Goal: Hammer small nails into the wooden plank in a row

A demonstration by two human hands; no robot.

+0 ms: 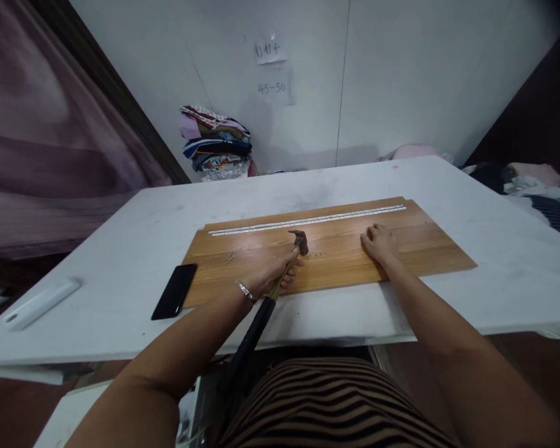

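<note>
My left hand [282, 269] is closed around the upper handle of a claw hammer [261, 314], just below its rusty brown head. The long handle slants back towards my body, its lower part black. Beneath the hammer lies a wood-grain board [340, 267] on the table. Just right of the hammer head, a short row of small dark spots [320, 254] shows on the board; whether they are nails or holes I cannot tell. My right hand [380, 242] rests on the board's right part, fingers bent and slightly apart, with nothing visible in them. A few small nails [231, 257] lie on the left part.
Two white strips [308, 221] run along the board's far side. A black phone [175, 291] lies by its left edge, and a white elongated object [42, 303] sits farther left on the white table [135, 249]. Folded clothes [217, 140] are stacked beyond the table, against the wall.
</note>
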